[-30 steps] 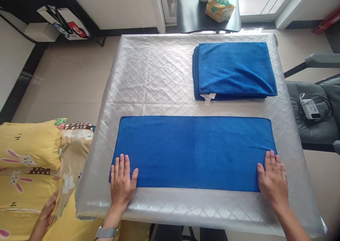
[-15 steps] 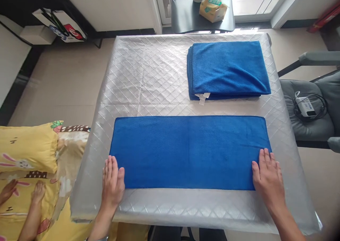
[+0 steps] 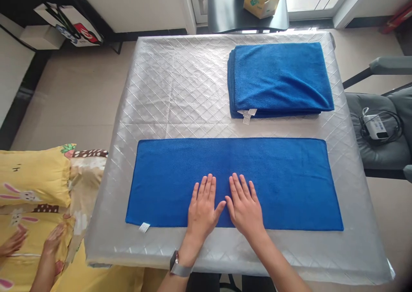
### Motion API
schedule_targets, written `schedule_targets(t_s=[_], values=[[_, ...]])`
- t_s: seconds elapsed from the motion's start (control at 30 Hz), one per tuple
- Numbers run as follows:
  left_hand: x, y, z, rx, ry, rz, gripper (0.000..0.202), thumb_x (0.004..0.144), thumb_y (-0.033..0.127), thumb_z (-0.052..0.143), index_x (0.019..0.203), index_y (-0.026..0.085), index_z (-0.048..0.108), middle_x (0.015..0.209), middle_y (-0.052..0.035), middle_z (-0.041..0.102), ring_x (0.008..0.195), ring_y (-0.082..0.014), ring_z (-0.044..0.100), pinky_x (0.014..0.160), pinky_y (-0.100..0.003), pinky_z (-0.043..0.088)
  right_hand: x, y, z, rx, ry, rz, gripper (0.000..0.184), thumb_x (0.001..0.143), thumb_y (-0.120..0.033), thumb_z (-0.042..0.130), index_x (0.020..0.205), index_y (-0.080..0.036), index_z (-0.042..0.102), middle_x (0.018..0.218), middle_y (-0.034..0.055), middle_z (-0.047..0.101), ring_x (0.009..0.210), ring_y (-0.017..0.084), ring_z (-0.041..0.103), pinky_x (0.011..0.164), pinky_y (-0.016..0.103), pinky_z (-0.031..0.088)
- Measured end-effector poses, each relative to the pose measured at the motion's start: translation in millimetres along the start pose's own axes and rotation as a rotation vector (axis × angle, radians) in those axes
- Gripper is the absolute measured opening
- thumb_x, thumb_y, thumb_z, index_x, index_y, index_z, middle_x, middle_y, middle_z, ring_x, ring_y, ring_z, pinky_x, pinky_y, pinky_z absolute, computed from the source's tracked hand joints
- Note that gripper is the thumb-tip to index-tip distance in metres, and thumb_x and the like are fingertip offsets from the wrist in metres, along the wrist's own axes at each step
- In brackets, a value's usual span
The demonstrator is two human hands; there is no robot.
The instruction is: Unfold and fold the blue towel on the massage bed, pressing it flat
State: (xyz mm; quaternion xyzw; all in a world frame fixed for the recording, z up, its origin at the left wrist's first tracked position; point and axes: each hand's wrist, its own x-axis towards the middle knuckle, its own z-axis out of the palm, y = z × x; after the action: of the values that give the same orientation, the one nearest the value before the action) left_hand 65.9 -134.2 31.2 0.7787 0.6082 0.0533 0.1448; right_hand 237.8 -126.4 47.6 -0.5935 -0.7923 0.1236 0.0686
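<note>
A long blue towel (image 3: 283, 180) lies folded into a strip across the near half of a silver quilted table (image 3: 180, 94). My left hand (image 3: 202, 208) and my right hand (image 3: 244, 206) rest flat side by side on the towel's middle, near its front edge, fingers stretched out and thumbs almost touching. A small white tag (image 3: 144, 227) sticks out at the towel's front left corner. A watch is on my left wrist.
A stack of folded blue towels (image 3: 280, 79) sits at the table's far right. Another person's hands (image 3: 48, 240) touch yellow patterned bedding (image 3: 32, 184) at the left. A grey chair with a cabled device (image 3: 375, 126) stands right. A dark side table with a tissue pack (image 3: 260, 0) is beyond.
Both hands have slid from the towel's two ends inward to its middle. The white tag at the front left corner is now uncovered.
</note>
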Motion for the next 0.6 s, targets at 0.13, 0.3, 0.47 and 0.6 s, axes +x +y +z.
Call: schedule_targets(t_s=[0.13,0.3,0.47,0.6], values=[[-24,-62,-16.0,0.049,0.050,-0.177,0.077,0.104,0.055,0.032,0.165,0.022,-0.001,0.172,-0.0090,0.012,0.159,-0.0290,0.014,0.131,-0.056,0.012,-21,51,-6,-0.055,0.055,0.122,0.077,0.105,-0.034,0.039,0.165,-0.024,-0.008,0.167,0.0073,0.028,0.155,0.027,0.024,0.127,0.053,0.023],[-54,-149,-35.5,0.059,0.160,-0.400,0.071,0.106,0.051,0.026,0.165,0.015,0.006,0.171,-0.0162,0.014,0.159,-0.0311,0.010,0.128,-0.059,0.012,-61,142,-21,-0.146,0.111,0.375,0.067,0.106,-0.037,0.028,0.166,-0.015,0.004,0.171,0.0132,0.018,0.158,0.031,0.016,0.126,0.058,0.020],[-64,-183,-42.5,0.029,0.137,-0.448,0.074,0.105,0.053,0.027,0.165,0.014,0.007,0.172,-0.0168,0.012,0.159,-0.0319,0.010,0.128,-0.057,0.013,-81,199,-37,-0.080,0.053,0.551,0.071,0.105,-0.047,0.019,0.165,-0.010,0.013,0.172,0.0145,0.017,0.158,0.031,0.016,0.128,0.057,0.017],[-63,-181,-46.4,0.025,0.128,-0.463,0.073,0.105,0.054,0.026,0.165,0.017,0.005,0.173,-0.0138,0.009,0.158,-0.0342,0.012,0.128,-0.060,0.015,-84,202,-44,-0.068,0.050,0.559,0.072,0.104,-0.049,0.018,0.166,-0.013,0.011,0.171,0.0129,0.018,0.157,0.032,0.017,0.128,0.058,0.018]])
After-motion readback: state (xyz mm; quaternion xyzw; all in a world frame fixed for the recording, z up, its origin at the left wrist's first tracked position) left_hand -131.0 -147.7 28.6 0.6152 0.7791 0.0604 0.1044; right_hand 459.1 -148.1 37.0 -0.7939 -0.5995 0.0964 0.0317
